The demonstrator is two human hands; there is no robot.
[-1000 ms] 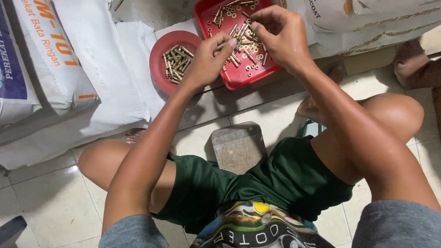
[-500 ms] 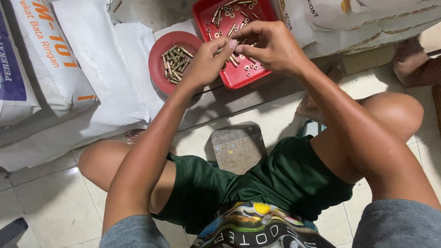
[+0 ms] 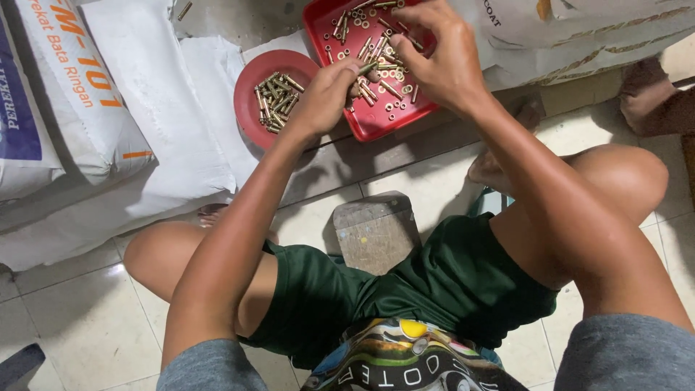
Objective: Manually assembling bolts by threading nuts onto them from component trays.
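Note:
My left hand (image 3: 326, 98) pinches a brass-coloured bolt (image 3: 368, 68) between thumb and fingers, just over the left side of a red square tray (image 3: 365, 123). My right hand (image 3: 441, 54) hovers over the same tray, fingers curled near the bolt's tip; whether it holds a small part is hidden. The tray holds several loose bolts, nuts and washers. To its left a round red plate (image 3: 250, 116) carries a pile of assembled bolts (image 3: 275, 94).
Large white sacks (image 3: 87, 108) lie at the left and more at the top right (image 3: 579, 36). I sit on a low wooden stool (image 3: 373, 232) on pale floor tiles, knees spread. Another person's foot (image 3: 655, 98) shows at the right edge.
Both hands have stayed together over the tray, shifting slightly. The left hand keeps its grip on the bolt while the right hand's fingers work at its end.

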